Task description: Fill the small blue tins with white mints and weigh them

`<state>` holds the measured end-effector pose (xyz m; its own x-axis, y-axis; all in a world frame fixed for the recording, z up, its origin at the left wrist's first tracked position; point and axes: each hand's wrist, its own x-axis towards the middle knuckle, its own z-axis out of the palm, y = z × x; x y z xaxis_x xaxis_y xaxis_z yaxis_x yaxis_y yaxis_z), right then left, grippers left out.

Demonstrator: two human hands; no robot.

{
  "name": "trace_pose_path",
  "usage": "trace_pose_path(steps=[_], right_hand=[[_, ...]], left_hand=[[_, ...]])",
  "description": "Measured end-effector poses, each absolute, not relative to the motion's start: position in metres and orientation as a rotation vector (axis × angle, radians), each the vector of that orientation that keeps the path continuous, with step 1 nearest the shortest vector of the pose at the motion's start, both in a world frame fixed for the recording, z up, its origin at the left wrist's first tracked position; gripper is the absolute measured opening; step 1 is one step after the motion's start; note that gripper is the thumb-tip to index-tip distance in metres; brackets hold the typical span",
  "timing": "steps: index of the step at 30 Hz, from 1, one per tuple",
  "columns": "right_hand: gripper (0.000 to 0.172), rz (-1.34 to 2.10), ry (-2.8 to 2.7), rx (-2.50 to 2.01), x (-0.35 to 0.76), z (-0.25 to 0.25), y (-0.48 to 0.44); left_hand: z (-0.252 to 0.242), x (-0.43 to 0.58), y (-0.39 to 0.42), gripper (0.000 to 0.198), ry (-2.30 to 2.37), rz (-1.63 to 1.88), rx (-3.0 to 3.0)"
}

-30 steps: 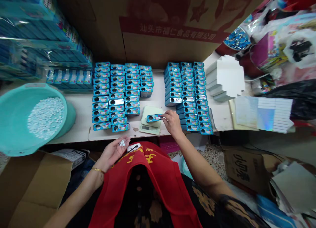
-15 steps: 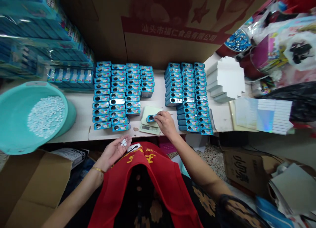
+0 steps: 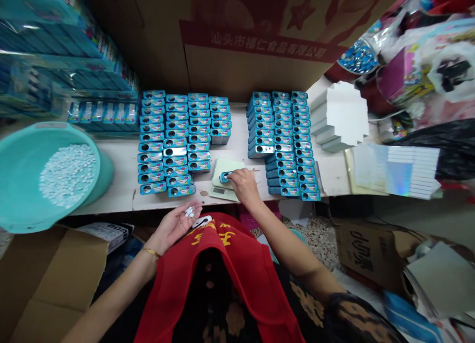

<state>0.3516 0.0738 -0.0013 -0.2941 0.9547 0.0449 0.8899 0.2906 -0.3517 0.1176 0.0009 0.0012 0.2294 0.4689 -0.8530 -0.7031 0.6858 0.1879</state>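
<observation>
The right hand (image 3: 243, 184) has its fingers closed around one small blue tin (image 3: 224, 176). The tin sits on the pale green scale (image 3: 222, 190) near the front edge of the surface (image 3: 120, 167). The left hand (image 3: 177, 225) is palm up, loosely cupped and open, close to the body just below that edge, with a few white tablets (image 3: 189, 213) lying in the palm.

Two blocks of similar tins stand in neat rows behind the scale, a wide left block (image 3: 178, 140) and a narrower right block (image 3: 284, 145). I cannot tell which of them, if either, is already filled. The teal basin (image 3: 18, 194) at the far left holds a good heap of loose white pieces (image 3: 67, 174), so there is plenty of stock on hand. By my reading, this one tin is mid-handling: it is on the scale and gripped, with the tablets not yet put in.
</observation>
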Motion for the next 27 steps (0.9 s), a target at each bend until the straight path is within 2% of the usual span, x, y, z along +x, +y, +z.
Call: trace_pose_path(steps=[6,9,21,27], right_hand=[[0.019,0.769,-2.514,-1.104,0.296,0.014,0.038],[0.018,0.792,-2.702,-0.955,0.275,0.015,0.025],[0.014,0.769,-2.700,-1.055,0.272,0.006,0.020],[0.013,0.813,-2.430,-1.108,0.293,0.008,0.034]], left_hand=[[0.005,0.124,0.001,0.021,0.908,0.820,-0.248],[0.005,0.126,-0.001,0.023,0.855,0.840,-0.245],[0.000,0.131,0.001,0.022,0.893,0.768,-0.193],[0.006,0.148,0.024,0.020,0.888,0.801,-0.172]])
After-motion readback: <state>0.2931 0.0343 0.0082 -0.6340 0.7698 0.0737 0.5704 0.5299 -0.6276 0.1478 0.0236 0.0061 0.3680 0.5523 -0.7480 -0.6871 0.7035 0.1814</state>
